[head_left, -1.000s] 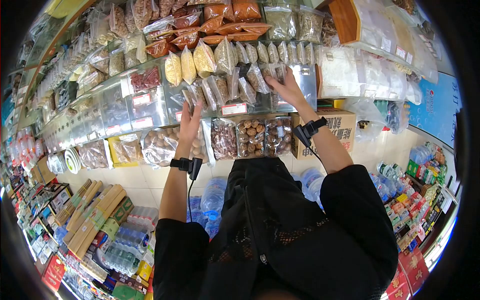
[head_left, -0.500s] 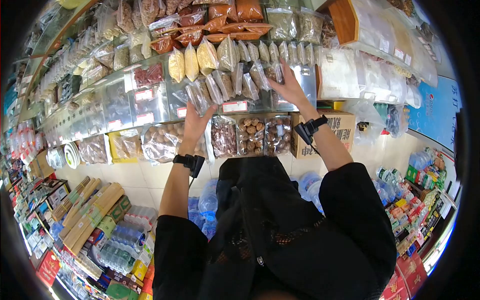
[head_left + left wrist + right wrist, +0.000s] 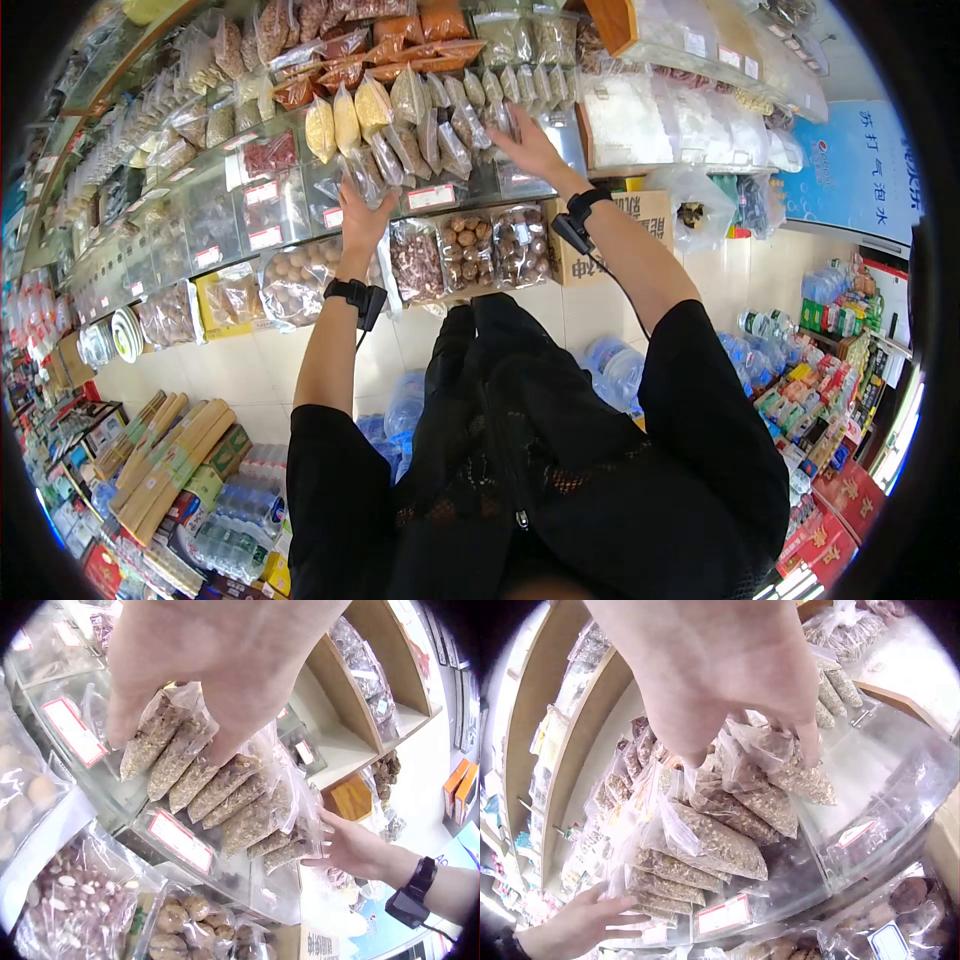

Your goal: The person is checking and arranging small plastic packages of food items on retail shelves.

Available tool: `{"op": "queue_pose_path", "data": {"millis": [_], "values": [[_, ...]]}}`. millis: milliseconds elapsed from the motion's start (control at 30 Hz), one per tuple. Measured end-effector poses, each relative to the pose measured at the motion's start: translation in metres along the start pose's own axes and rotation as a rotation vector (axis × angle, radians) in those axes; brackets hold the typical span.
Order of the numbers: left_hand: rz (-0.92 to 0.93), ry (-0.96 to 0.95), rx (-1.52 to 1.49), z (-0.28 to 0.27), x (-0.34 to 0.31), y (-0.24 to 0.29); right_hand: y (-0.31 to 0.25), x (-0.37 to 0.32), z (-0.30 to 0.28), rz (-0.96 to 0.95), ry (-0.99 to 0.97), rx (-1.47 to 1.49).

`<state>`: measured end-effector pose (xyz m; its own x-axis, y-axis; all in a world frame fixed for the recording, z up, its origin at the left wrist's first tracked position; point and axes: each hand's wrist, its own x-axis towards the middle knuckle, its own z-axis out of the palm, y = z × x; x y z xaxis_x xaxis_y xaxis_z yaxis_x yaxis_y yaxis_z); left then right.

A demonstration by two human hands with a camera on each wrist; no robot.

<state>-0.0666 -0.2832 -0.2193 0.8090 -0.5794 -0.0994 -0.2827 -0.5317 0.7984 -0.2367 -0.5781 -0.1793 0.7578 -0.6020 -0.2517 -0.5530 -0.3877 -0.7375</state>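
Observation:
A row of small clear zip bags (image 3: 407, 150) filled with brownish grain-like pieces leans on a glass-lidded case, between two bare hands. My left hand (image 3: 362, 215) is at the row's left end, fingers and thumb spread. In the left wrist view its thumb and fingers reach down on either side of the end bags (image 3: 154, 742). My right hand (image 3: 530, 150) is at the opposite end, fingers extended. In the right wrist view its thumb and fingers straddle the end bags (image 3: 802, 780), with some fingertips hidden behind plastic.
Bags of yellow grains (image 3: 373, 105) and red powder (image 3: 440, 55) stand behind the row. Below the case hang bags of walnuts (image 3: 467, 250) and reddish nuts (image 3: 417, 262). A cardboard box (image 3: 612, 237) sits at right, with large water bottles (image 3: 405, 410) on the floor.
The left hand has lowered slightly and spread its thumb, and the bags lean closer together. The head view has turned, shifting the shelf leftward. The right hand stays at the right end.

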Motion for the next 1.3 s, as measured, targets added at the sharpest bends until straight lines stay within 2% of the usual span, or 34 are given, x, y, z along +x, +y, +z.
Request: {"op": "queue_pose_path", "data": {"millis": [200, 300, 367, 400, 567, 700, 767, 833, 900, 1033, 1067, 1100, 1200, 1233, 1300], "values": [[0.015, -0.004, 0.069, -0.002, -0.003, 0.01, -0.004, -0.01, -0.006, -0.007, -0.017, 0.019], [-0.054, -0.033, 0.05, 0.005, 0.009, -0.002, -0.005, -0.012, -0.032, 0.022, -0.049, 0.054], [-0.081, -0.012, 0.053, 0.001, 0.01, -0.014, 0.002, -0.018, -0.02, 0.007, -0.089, -0.002], [-0.218, -0.033, -0.037, -0.003, 0.009, -0.008, 0.007, -0.023, -0.021, -0.055, -0.111, 0.012], [-0.236, -0.027, -0.01, -0.007, 0.001, 0.004, 0.023, -0.029, -0.025, -0.122, -0.12, 0.061], [-0.24, -0.017, -0.053, -0.012, 0.005, 0.008, 0.025, -0.033, -0.027, -0.045, -0.138, 0.119], [-0.336, 0.011, -0.049, -0.013, -0.005, 0.011, 0.027, -0.038, -0.029, -0.03, -0.148, 0.12], [-0.299, -0.008, -0.068, -0.015, -0.004, -0.011, 0.033, -0.031, -0.022, 0.009, -0.122, 0.156], [-0.242, -0.03, 0.225, -0.019, 0.003, -0.031, 0.044, -0.025, -0.009, 0.057, -0.1, 0.174], [-0.218, -0.047, 0.188, -0.022, 0.01, -0.041, 0.043, -0.02, -0.009, 0.104, -0.122, 0.118], [-0.17, -0.067, -0.044, -0.022, 0.007, -0.042, 0.044, -0.017, -0.004, 0.121, -0.116, 0.212], [-0.17, -0.067, -0.044, -0.017, 0.01, -0.035, 0.047, -0.014, -0.007, 0.12, -0.115, 0.212], [-0.16, -0.216, -0.493, -0.013, 0.012, -0.037, 0.046, -0.01, 0.005, 0.073, -0.07, 0.066], [-0.174, -0.225, -0.496, -0.007, 0.007, -0.045, 0.045, -0.015, 0.011, 0.087, -0.077, 0.064], [-0.056, -0.05, -0.313, 0.008, 0.015, -0.052, 0.041, -0.012, 0.018, 0.121, 0.009, 0.136]]}}
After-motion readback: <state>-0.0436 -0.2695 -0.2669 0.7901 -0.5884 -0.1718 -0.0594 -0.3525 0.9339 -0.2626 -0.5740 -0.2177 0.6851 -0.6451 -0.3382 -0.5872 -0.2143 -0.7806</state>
